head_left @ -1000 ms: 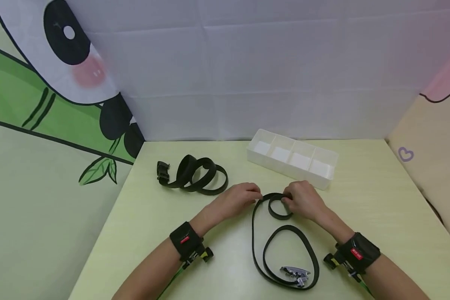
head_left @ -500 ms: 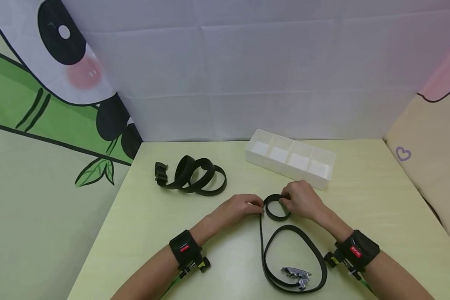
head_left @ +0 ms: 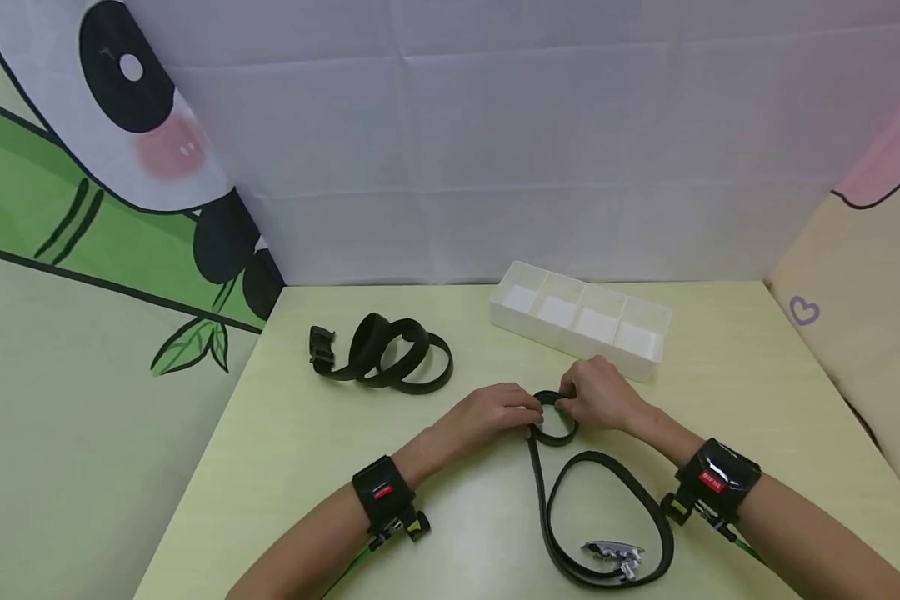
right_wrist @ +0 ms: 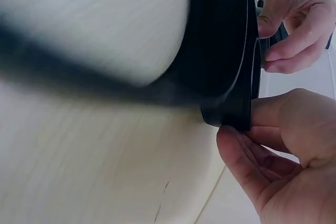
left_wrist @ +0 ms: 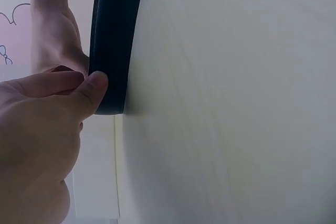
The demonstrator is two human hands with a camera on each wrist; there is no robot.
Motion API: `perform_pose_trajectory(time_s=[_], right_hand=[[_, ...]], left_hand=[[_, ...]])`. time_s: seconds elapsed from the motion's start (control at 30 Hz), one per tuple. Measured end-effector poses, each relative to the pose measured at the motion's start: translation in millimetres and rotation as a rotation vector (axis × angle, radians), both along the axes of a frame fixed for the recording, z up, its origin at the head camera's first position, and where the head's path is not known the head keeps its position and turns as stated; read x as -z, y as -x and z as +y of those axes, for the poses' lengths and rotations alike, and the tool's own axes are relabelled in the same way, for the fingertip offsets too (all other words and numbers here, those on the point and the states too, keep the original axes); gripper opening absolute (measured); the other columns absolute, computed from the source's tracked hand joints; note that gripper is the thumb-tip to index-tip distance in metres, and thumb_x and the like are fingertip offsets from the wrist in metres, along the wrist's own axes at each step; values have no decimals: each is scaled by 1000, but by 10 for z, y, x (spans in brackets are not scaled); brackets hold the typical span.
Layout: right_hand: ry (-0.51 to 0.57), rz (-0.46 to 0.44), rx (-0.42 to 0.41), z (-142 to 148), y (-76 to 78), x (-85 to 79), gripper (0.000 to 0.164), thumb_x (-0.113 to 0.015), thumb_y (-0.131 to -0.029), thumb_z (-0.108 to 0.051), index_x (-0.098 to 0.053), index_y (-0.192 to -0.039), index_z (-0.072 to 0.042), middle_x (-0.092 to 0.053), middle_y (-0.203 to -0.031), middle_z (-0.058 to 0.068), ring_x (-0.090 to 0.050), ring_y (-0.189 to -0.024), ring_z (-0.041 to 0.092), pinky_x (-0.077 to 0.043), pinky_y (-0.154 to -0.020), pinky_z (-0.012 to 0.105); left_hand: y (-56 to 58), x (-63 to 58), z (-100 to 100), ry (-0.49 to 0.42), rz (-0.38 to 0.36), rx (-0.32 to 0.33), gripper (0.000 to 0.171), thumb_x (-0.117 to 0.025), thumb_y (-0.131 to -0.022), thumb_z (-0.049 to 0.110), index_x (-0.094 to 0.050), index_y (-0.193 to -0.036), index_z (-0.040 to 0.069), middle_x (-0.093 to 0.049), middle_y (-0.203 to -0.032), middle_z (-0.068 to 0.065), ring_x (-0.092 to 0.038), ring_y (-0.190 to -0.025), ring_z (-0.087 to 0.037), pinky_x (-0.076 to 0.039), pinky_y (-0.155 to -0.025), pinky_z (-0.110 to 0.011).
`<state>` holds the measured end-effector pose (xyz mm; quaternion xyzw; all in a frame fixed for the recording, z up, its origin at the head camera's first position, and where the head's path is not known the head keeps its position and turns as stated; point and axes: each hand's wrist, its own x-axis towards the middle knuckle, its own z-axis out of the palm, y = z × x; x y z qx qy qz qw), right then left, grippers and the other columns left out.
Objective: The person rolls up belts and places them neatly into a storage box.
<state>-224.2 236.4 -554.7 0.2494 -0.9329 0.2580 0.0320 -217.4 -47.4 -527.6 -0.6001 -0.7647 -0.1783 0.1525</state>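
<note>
A black belt (head_left: pixel 538 479) stands on edge on the table, its far end wound into a small coil (head_left: pixel 557 440) and the rest lying in a wide loop. The silver buckle (head_left: pixel 613 552) is inside that loop at the near end. My left hand (head_left: pixel 491 412) pinches the strap at the coil's left side; in the left wrist view the thumb lies on the belt's face (left_wrist: pixel 116 35). My right hand (head_left: pixel 600 396) grips the coil's right side between thumb and fingers. The right wrist view shows the layered strap (right_wrist: pixel 220 35) between both hands.
A second black belt (head_left: pixel 375 342) with a black buckle (head_left: pixel 322 346) lies loosely coiled at the back left. Behind my right hand sits a translucent white box (head_left: pixel 555 333) with several compartments. A printed cloth (head_left: pixel 457 167) hangs along the table's back edge.
The coil has become smaller and rounder. My left hand has come nearer to the right hand, drawing the strap in, and the wide loop with the buckle has shifted right.
</note>
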Motion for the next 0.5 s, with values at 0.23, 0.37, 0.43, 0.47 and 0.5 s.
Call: perform_pose_trajectory(time_s=[0.23, 0.37, 0.43, 0.47, 0.5], right_hand=[[0, -4, 16, 60, 78, 204, 22, -93, -88, -21, -82, -73, -34, -70, -65, -28, -58, -59, -4, -47, -57, 21], [45, -11, -21, -13, -14, 26, 17, -90, -90, -15, -84, -75, -22, -74, -65, -16, -58, -59, 2, -43, -56, 21], [51, -21, -30, -72, -91, -149, 15, -89, -90, -12, -85, -76, -16, -76, -67, -10, -58, -60, 4, -43, -56, 22], [49, -27, -30, -105, -131, -245, 14, -89, -90, -9, -85, -77, -13, -77, -68, -7, -58, -60, 5, -42, -56, 22], [50, -47, -13, -118, -138, -291, 14, -89, -89, -8, -85, -76, -14, -77, -67, -8, -57, -60, 3, -42, -56, 21]], left_hand=[[32, 3, 63, 38, 62, -14, 13, -88, -98, 25, -87, -108, 17, -84, -116, 8, -75, -116, -10, -59, -107, -21], [62, -5, 83, 49, -5, -31, 14, -90, -96, 28, -86, -103, 17, -83, -111, 8, -74, -116, -9, -59, -105, -18], [69, -8, 91, 68, -12, -32, 13, -89, -96, 27, -86, -102, 17, -82, -110, 9, -74, -118, -9, -58, -106, -18], [68, -10, 96, 82, -2, -29, 12, -88, -97, 27, -85, -102, 16, -82, -111, 9, -73, -118, -8, -58, -106, -17], [65, -14, 100, 95, 12, -24, 12, -87, -98, 27, -85, -102, 16, -81, -111, 9, -73, -119, -8, -58, -106, -17]])
